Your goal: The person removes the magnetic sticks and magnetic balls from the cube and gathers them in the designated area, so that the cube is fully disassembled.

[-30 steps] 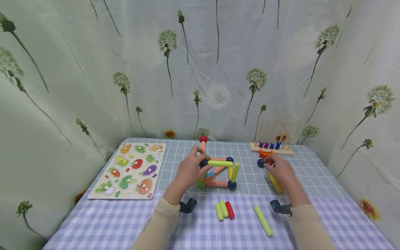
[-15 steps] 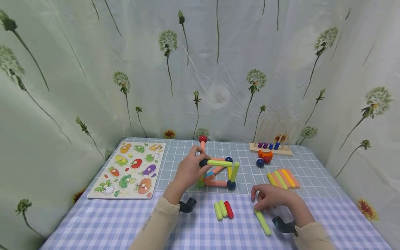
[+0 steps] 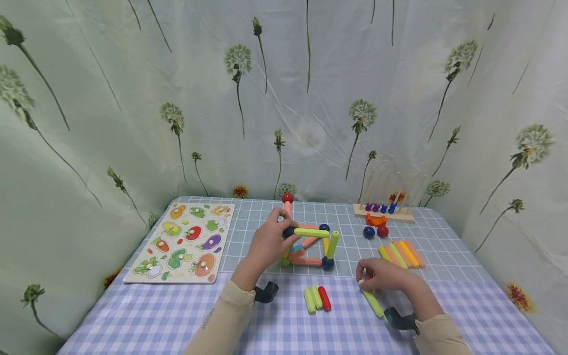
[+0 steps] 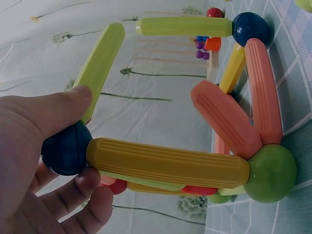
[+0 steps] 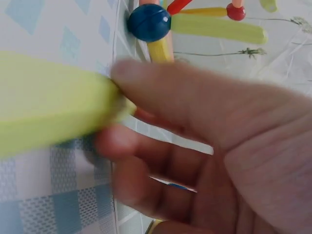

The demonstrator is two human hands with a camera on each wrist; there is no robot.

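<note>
My left hand [image 3: 268, 239] grips a dark blue ball [image 4: 66, 148] at an upper corner of a frame of magnetic sticks and balls. A lime stick [image 3: 312, 232] juts right from that ball, its free end close to the top of an upright lime stick [image 3: 333, 245]. Below the held ball, a yellow stick [image 4: 168, 162] runs to a green ball [image 4: 270, 173] at the base. Farther right and nearer the front, my right hand [image 3: 386, 276] pinches the far end of a loose lime stick [image 3: 372, 303] between thumb and fingers.
Two short lime sticks and a red stick [image 3: 324, 299] lie in front of the frame. Several sticks [image 3: 401, 254] lie side by side at right, behind them a blue ball [image 3: 369, 232] and a red ball [image 3: 382, 231]. A vegetable puzzle board [image 3: 182, 241] lies left; a peg rack [image 3: 386, 213] stands behind.
My right hand came from the balls at back right to the lime stick, now pinches it and has shifted it away from the front edge. The red ball rolled slightly. My left hand stayed.
</note>
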